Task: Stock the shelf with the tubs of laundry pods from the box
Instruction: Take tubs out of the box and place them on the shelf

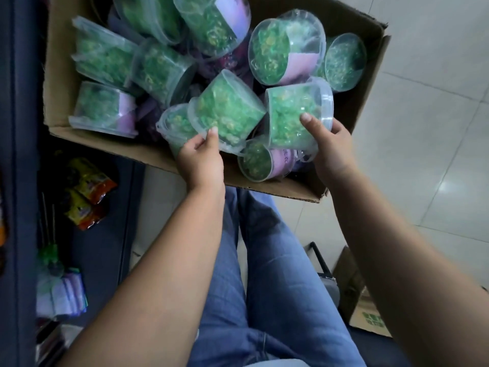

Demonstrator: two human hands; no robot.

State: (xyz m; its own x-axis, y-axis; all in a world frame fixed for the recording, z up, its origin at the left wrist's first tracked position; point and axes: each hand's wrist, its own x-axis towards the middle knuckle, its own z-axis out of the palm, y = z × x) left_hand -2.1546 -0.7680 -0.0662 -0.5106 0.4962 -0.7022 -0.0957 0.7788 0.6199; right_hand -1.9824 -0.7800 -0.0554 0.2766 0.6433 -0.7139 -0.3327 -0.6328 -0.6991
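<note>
As we look down into the cardboard box (61,83), each of our hands holds a tub of green laundry pods. Our left hand (201,161) pinches the lid rim of a tilted tub (229,111) near the box's front wall, thumb on top. Our right hand (332,148) curls round a second tub (292,116) just beside it, thumb pressed on its clear side. More tubs (105,58) lie jumbled in the box. On our left, the dark blue shelf (111,234) holds bright packets (88,193).

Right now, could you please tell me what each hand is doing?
Left hand: holding the tilted tub by its lid rim.
Right hand: holding the second tub around its side.
</note>
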